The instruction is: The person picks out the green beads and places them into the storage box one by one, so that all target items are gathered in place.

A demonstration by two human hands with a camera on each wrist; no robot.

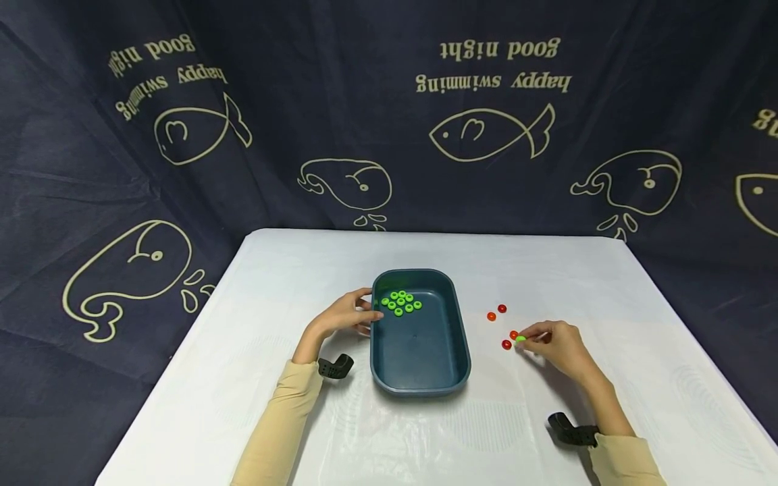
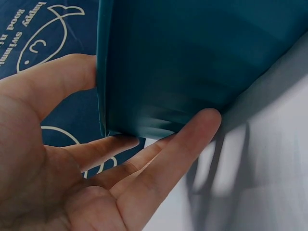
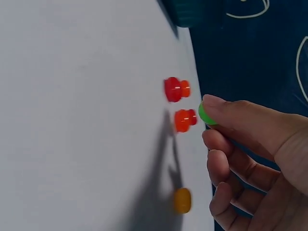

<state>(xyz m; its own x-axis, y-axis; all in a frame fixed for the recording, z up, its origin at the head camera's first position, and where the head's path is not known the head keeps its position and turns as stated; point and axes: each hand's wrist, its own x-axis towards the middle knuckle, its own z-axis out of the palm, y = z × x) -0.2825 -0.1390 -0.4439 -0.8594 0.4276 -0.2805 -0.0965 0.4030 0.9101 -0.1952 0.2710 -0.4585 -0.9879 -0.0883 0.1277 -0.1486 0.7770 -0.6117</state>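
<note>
A dark teal plastic bin (image 1: 419, 388) stands on the table, with several green ring-shaped beads (image 1: 401, 302) lying together at its far left inside. My left hand (image 1: 345, 314) holds the bin's left wall, the thumb over the rim and the other fingers along the outside, as the left wrist view also shows. Right of the bin, my right hand (image 1: 559, 347) pinches one green bead (image 3: 207, 114) between thumb and fingertips, just above the table. Close to those fingertips lie a red bead (image 1: 506, 344) and an orange bead (image 1: 513, 335).
Farther back lie another orange bead (image 1: 491, 316) and a dark red bead (image 1: 502, 308). The right wrist view also has a yellow-orange bead (image 3: 183, 200) on the white table (image 1: 292, 270). A dark printed cloth (image 1: 401, 121) hangs behind the table.
</note>
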